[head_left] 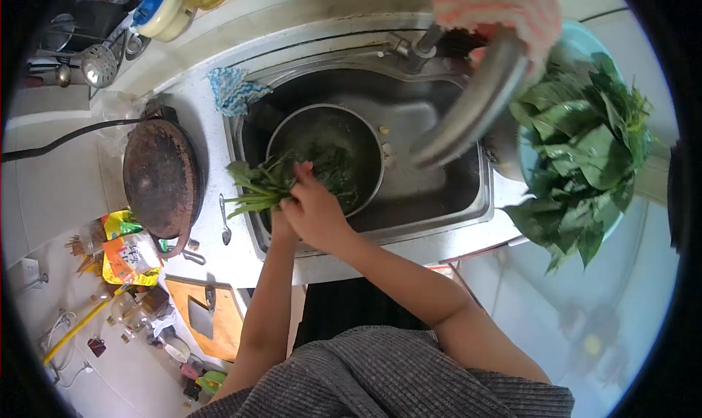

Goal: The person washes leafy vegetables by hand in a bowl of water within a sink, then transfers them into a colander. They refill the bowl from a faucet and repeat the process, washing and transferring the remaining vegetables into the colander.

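Both my hands are together over the left rim of a round metal pot that stands in the sink. A bunch of leafy greens lies in them, its pale green stems pointing left over the sink edge. My right hand is on top, its fingers closed around the greens. Underneath, my left hand is wrapped around the same bunch, most of its fingers hidden. The pot holds cloudy water with more greens in it.
A thick metal spout with a striped cloth hangs over the sink. Large leaves fill a light-blue basin at right. Left are a dark round pan, a spoon, and a cleaver on a board.
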`<action>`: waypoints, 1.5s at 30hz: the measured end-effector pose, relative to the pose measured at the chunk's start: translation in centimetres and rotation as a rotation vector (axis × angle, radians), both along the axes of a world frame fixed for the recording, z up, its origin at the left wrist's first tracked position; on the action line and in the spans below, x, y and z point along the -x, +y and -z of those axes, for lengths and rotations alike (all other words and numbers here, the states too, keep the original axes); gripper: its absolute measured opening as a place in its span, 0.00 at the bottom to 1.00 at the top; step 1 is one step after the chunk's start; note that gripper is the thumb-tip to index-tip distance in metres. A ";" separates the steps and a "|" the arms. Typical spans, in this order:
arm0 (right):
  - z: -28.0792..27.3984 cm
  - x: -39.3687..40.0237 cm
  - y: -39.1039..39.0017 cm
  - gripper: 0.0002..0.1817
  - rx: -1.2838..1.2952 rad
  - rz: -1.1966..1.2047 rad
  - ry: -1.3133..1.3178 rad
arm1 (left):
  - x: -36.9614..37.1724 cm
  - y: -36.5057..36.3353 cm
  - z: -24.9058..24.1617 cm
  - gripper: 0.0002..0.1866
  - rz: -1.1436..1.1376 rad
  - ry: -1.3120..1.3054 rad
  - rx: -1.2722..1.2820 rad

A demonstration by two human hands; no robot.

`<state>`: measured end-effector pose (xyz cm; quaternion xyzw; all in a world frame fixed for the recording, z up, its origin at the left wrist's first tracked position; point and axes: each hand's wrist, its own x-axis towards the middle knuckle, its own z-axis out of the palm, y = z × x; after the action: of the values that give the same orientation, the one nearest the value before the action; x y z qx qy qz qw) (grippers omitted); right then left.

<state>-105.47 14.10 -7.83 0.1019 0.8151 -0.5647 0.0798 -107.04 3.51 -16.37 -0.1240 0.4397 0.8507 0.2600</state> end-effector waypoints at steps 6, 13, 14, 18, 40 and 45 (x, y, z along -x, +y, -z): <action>-10.1 -2.8 1.4 0.23 -0.121 -0.093 0.367 | 0.7 -1.2 -11.2 0.19 -0.009 0.221 0.124; -8.9 -4.8 5.1 0.19 0.254 0.012 0.618 | 3.0 -0.4 -19.8 0.12 0.101 0.641 0.401; -7.2 -5.7 6.0 0.18 0.288 0.036 0.593 | 3.6 -1.0 -20.3 0.13 0.143 0.685 0.389; 1.4 -6.2 8.7 0.12 0.096 0.121 0.107 | 4.6 -1.2 -23.6 0.15 0.146 0.704 0.426; 16.8 7.5 7.6 0.12 -0.769 -0.519 -0.217 | 8.1 -5.0 -21.4 0.15 0.038 0.707 0.370; 25.8 0.4 7.5 0.10 -0.769 -0.333 0.014 | 7.3 -4.9 -20.3 0.15 -0.050 0.662 0.452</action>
<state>-105.86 21.57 -33.63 -0.0128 0.9724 -0.1993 0.1205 -114.35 -1.37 3.91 0.0923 0.6726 0.7326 0.0498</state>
